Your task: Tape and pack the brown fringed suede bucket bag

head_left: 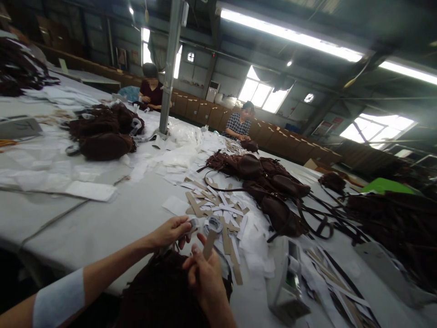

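In the head view, at the near edge of the desk (112,214), the left hand (170,232) has thumb and fingertips pinched shut on a small pale wrapped piece (194,224). The right hand (203,273) is closed around the lower end of a cardboard strip (209,243), thumb pressed against it. The strip stands upright with a wrapped ring (213,224) at its top, just beside the left hand's piece. Both are lifted clear of the dark brown bag (164,291) below the wrists, probably so the fingers can meet freely.

A litter of loose strips (218,205) lies just beyond, within easy reach. Fringed brown bags (269,182) are piled toward the desk's middle. Two co-workers (239,123) sit at the far edge.
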A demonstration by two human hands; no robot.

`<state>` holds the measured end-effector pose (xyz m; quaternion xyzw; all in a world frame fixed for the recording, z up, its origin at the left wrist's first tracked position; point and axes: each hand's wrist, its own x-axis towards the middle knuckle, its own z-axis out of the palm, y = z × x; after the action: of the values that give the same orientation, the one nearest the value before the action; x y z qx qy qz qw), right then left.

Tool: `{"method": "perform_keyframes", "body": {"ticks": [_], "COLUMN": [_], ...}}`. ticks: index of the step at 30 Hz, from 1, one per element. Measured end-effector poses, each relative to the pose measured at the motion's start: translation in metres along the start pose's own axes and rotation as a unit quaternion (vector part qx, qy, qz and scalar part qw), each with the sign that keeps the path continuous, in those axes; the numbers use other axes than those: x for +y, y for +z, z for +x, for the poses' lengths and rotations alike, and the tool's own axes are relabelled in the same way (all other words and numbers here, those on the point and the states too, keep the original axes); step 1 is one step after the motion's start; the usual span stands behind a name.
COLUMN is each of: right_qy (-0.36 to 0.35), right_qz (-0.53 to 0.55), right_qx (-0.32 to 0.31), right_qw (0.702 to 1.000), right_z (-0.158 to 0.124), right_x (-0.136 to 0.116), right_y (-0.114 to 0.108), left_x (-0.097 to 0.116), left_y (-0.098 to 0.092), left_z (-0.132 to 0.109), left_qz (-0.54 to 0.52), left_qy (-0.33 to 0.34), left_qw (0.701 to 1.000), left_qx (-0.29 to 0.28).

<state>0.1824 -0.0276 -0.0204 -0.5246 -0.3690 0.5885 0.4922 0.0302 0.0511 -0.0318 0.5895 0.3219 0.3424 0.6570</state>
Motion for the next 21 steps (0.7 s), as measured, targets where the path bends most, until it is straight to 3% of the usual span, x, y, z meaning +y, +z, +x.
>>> {"method": "perform_keyframes", "body": {"ticks": [2,5,7,9,14,18,21], "right_qy": [-0.108,-0.272,-0.312,-0.322,-0.376,-0.416,-0.414], "right_qz": [-0.162,-0.33,-0.4,-0.443,-0.456,-0.464,-0.449], "right_qx": [0.02,-0.017,-0.093,-0.146,-0.141,-0.118,-0.113], "right_qw": [0.981,0.904,0.856,0.824,0.795,0.773,0.784], "right_z": [0.0,0.008,0.014,0.019,0.024,0.019,0.016], "right_x": [-0.017,-0.041,-0.049,-0.048,-0.033,-0.031,-0.036], "right_y": [-0.015,-0.028,-0.028,-0.025,-0.024,-0.027,-0.025], "left_x": [0.004,0.015,0.022,0.026,0.018,0.007,0.004], "left_y": [-0.007,-0.007,-0.001,0.006,0.011,0.007,0.005], "left_z": [0.0,0.0,0.0,0.0,-0.002,-0.007,-0.008], "left_qz": [0.006,0.019,0.021,0.012,-0.062,-0.13,-0.172], "left_qy": [-0.038,-0.083,-0.092,-0.094,-0.121,-0.16,-0.164], "left_qw": [0.998,0.987,0.976,0.973,0.975,0.954,0.938], "left_qx": [-0.04,-0.14,-0.194,-0.213,-0.178,-0.219,-0.253]}}
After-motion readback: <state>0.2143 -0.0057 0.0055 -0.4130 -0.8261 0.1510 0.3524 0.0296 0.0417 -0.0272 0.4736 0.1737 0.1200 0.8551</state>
